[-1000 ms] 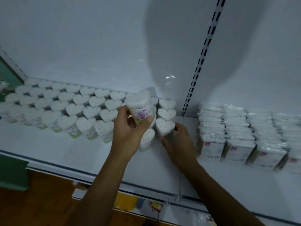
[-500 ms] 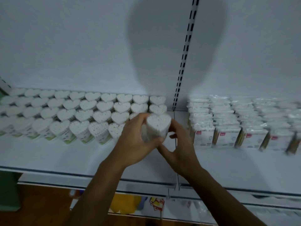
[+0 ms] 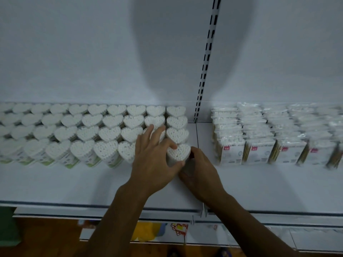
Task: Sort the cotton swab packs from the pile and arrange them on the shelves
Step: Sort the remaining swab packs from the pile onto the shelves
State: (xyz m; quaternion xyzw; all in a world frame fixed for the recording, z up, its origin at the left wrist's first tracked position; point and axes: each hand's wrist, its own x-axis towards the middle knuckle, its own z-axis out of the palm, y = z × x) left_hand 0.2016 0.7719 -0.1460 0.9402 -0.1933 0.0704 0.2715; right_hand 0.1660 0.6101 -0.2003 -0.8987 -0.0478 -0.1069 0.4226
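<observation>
Step in hand: seating a heart-shaped swab pack [image 3: 178,152] at front right corner of the heart block on the shelf [image 3: 74,182] — just beside its neighbours. Left hand [image 3: 154,164] pinches it, thumb & forefinger curled round, other fingers spread over packs behind. Right hand [image 3: 199,172] cups its right side, fingers curled. Next, prob: let go w/o tipping it, fetch another. Bagged packs [image 3: 259,153] on right carry red tags — writing too small to read.
</observation>
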